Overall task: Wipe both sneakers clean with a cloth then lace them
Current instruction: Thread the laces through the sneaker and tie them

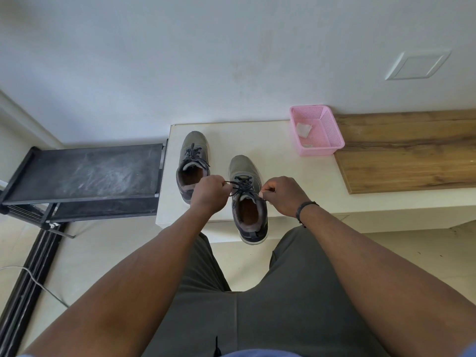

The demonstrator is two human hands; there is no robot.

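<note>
both hands work the near sneaker (248, 202) on the white ledge (270, 140): left hand (208, 193) pinches a loop of its black lace (243, 186), right hand (282, 195) pinches the other end.

Head camera looks steeply down from above the person's forearms onto a low white bench (273, 140) against the wall (180, 60)

Two grey-olive sneakers (193, 161) with black laces (242, 185) and brown linings; cream tabletop (270, 140); pink perforated basket (318, 130); wood-grain brown board (407, 153); black scuffed shoe rack (85, 173).
</note>
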